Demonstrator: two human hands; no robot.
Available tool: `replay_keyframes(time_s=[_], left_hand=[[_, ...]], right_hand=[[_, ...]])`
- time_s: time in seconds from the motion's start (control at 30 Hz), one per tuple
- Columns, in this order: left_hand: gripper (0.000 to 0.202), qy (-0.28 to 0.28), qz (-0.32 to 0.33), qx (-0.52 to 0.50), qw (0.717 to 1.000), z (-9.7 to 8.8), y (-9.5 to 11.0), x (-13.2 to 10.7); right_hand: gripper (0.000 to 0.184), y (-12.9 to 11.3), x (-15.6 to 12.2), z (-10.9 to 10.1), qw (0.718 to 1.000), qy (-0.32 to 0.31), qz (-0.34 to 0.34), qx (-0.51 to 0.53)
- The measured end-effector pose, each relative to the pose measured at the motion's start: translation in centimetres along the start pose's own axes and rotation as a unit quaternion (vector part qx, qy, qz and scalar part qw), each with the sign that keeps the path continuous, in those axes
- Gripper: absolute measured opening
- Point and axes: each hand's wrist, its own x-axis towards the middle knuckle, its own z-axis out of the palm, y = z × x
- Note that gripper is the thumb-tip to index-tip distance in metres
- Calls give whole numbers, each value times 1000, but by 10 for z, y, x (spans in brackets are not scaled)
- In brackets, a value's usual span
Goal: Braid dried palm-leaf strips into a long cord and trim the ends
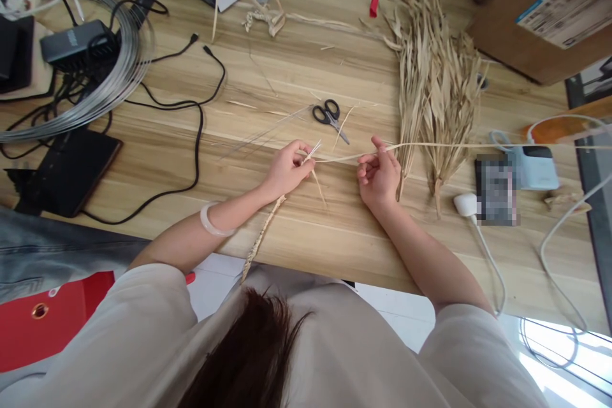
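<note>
My left hand (290,169) pinches the working end of a braided straw cord (261,236). Thin wire ends poke out above its fingertips, and a short straw end hangs below them. From under the hand, the braid runs down over the table's front edge. A long, pale straw strip (430,145) stretches from this pinch to the right, far past my right hand (380,172). The fingers of that hand are curled, with the strip passing between them. Just beyond both hands lie black-handled scissors (329,116), with small straw scraps around them.
Bundles of dried leaves (430,76) lie right of my hands, near a cardboard box (540,19). At left are a coil of wire (119,76), black cables and a dark notebook (76,169). A light-blue charger (535,169) and white cables are at right.
</note>
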Motion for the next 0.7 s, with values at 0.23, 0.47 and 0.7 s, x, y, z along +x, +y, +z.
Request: replay_keyframes(time_s=[0.23, 0.47, 0.7], left_hand=[[14, 7, -3, 10, 1000, 0, -2, 0], [14, 7, -14, 9, 1000, 1, 0, 0], [15, 3, -13, 2, 1000, 0, 0, 0]], right_hand=[[25, -3, 2, -1, 995, -43, 15, 89], [28, -1, 0, -1, 989, -139, 6, 49], [30, 5, 2, 0, 993, -118, -14, 25]])
